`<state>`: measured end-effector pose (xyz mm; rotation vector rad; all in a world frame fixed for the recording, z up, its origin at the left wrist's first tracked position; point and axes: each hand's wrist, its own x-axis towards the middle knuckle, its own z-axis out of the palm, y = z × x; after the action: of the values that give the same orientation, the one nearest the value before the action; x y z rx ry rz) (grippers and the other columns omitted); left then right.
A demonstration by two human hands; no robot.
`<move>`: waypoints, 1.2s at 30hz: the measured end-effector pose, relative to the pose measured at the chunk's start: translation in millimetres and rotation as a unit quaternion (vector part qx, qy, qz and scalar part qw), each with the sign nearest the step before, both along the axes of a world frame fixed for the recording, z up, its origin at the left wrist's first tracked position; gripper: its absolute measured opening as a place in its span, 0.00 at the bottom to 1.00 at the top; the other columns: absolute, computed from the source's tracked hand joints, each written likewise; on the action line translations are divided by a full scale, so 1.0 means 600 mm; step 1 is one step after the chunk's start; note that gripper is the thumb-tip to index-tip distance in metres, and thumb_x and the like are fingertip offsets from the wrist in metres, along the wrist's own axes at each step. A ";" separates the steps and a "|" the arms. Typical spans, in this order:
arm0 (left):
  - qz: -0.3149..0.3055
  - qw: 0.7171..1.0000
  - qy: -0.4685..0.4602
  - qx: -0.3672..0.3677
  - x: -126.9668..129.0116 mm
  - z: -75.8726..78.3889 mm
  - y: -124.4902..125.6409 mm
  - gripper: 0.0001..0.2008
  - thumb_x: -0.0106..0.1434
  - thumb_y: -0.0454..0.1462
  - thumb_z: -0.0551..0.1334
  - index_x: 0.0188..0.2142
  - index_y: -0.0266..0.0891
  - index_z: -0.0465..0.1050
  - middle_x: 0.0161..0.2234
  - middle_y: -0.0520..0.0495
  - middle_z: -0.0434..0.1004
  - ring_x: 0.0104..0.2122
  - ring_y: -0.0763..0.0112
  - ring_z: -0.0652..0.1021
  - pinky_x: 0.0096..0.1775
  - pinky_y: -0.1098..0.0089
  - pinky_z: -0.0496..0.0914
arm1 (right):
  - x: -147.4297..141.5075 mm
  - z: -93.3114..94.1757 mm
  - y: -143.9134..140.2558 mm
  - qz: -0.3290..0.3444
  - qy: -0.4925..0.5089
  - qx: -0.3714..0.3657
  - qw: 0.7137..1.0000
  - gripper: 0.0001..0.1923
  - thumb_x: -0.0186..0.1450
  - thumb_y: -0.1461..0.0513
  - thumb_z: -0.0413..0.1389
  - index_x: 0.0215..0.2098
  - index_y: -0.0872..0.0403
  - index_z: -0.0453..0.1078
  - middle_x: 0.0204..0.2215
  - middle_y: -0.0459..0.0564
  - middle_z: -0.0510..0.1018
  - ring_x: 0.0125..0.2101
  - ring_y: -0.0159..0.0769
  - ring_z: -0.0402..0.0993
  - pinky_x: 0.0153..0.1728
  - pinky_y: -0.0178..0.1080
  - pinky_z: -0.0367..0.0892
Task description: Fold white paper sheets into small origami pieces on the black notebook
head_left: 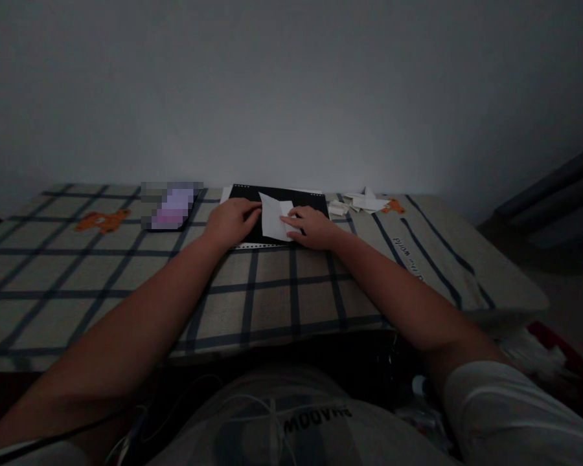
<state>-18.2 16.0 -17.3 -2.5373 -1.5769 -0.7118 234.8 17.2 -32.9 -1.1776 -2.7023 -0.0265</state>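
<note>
A white sheet of paper point(274, 220) was seen lying on a black mat point(291, 197), which itself was laid on a surface point(272, 298) covered by a checked cloth with dark lines. The paper was partly folded, with an angled edge raised toward the far side. The left hand point(232, 221) was laid flat, fingers together and pointed to the right, with its fingertips pressed against the left edge of the paper. The right hand point(312, 228) was placed palm down on the paper's right part, its fingers stretched leftward and pressed onto the fold; nothing was pinched or lifted by either hand.

To the right of the mat, just beside its far corner, a small heap of white paper scraps point(357, 203) was left on the cloth. An orange bear print point(393, 207) was visible near those scraps, and a second orange bear print point(102, 221) was seen well apart on the left side. A blurred purple-grey object point(171, 206) was set just left of the mat. Both forearms were extended from the lower edge of the view, and a pale wall point(291, 90) was seen behind the surface.
</note>
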 end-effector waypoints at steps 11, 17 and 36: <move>0.024 1.000 -0.001 0.005 0.003 -0.003 -0.003 0.22 0.71 0.45 0.52 0.53 0.40 0.80 0.48 0.41 0.83 0.48 0.54 0.80 0.45 0.59 0.73 | -0.012 0.003 -0.004 -0.010 -0.038 -0.040 0.998 0.29 0.74 0.55 0.47 0.72 0.52 0.58 0.72 0.52 0.59 0.70 0.55 0.51 0.64 0.57 0.55; 0.009 1.000 -0.009 0.001 0.002 -0.003 -0.001 0.21 0.71 0.44 0.53 0.48 0.39 0.82 0.47 0.41 0.83 0.48 0.55 0.80 0.46 0.60 0.72 | -0.012 0.000 -0.002 0.002 -0.038 -0.042 0.998 0.29 0.75 0.56 0.46 0.73 0.49 0.56 0.72 0.51 0.58 0.70 0.52 0.53 0.65 0.57 0.53; -0.112 0.993 -0.037 0.018 0.002 -0.009 0.002 0.25 0.72 0.47 0.51 0.55 0.36 0.78 0.49 0.37 0.80 0.51 0.54 0.77 0.54 0.55 0.71 | -0.017 0.002 -0.007 0.002 -0.048 -0.036 0.998 0.27 0.75 0.57 0.46 0.72 0.45 0.59 0.72 0.48 0.58 0.67 0.55 0.55 0.63 0.59 0.56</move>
<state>-17.1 17.3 -22.8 -2.7185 -1.2967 -0.8561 224.7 13.1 -31.7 -1.2221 -2.8098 0.0164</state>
